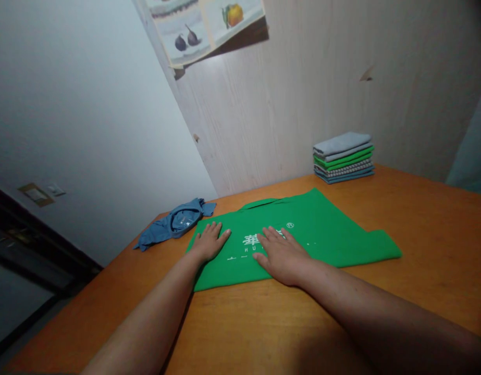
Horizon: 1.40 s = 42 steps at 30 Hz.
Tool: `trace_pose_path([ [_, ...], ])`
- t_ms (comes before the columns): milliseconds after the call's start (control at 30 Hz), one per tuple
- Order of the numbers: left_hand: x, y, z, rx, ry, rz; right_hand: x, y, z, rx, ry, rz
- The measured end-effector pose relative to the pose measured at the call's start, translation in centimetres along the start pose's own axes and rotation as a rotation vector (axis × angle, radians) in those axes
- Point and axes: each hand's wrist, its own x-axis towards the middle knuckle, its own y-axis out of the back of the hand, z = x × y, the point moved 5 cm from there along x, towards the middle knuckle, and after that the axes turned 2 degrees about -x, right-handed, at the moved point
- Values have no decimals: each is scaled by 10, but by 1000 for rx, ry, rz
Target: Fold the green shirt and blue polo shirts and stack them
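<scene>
A green T-shirt (334, 229) with white printing lies spread on the table, one sleeve sticking out at the right. My left hand (209, 242) rests flat on its left part, fingers apart. Over the printed letters near the middle, my right hand (281, 255) also lies flat with its fingers spread, hiding part of the print. Neither hand grips the cloth. Along the shirt's far edge a narrow fold or opening shows.
A crumpled blue shirt (177, 223) lies at the table's left edge, close to the green one. Toward the back right, a stack of folded clothes (344, 158) stands near the wall. The orange-brown wooden table (240, 328) meets a panelled wall (287, 114) with a fruit poster (209, 31).
</scene>
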Motion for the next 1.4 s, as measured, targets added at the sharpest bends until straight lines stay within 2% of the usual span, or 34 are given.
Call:
trace_pose_path([
  [167, 2, 11, -35, 50, 129, 31, 0, -2, 2, -34, 3, -11],
  [267, -4, 23, -40, 65, 201, 59, 1, -3, 4, -60, -2, -7],
  [367, -23, 31, -13, 56, 179, 102, 1, -4, 5, -84, -1, -2],
  [433, -42, 32, 19, -18, 80, 126, 1, -5, 5, -107, 5, 3],
  [567, -82, 18, 78, -95, -142, 44, 1, -8, 8, -162, 10, 20],
  [667, -99, 10, 90, -107, -185, 35, 2, -11, 11, -203, 14, 24],
  [733, -103, 8, 84, -114, -178, 27, 2, -12, 12, -218, 18, 29],
  [833, -103, 9, 62, -126, -162, -2, 2, -13, 13, -217, 19, 43],
  [1067, -109, 12, -13, -131, -14, 2, 3, -13, 16, -173, 23, 47],
  [1233, -113, 7, -63, -108, 166, -17, 2, -11, 15, -155, 11, 18],
  [1333, -111, 12, -82, -38, 213, -24, 2, -9, 13, -154, 5, 6],
  [1400, -107, 22, -85, 21, 222, -11, 1, -7, 11, -150, 6, 4],
])
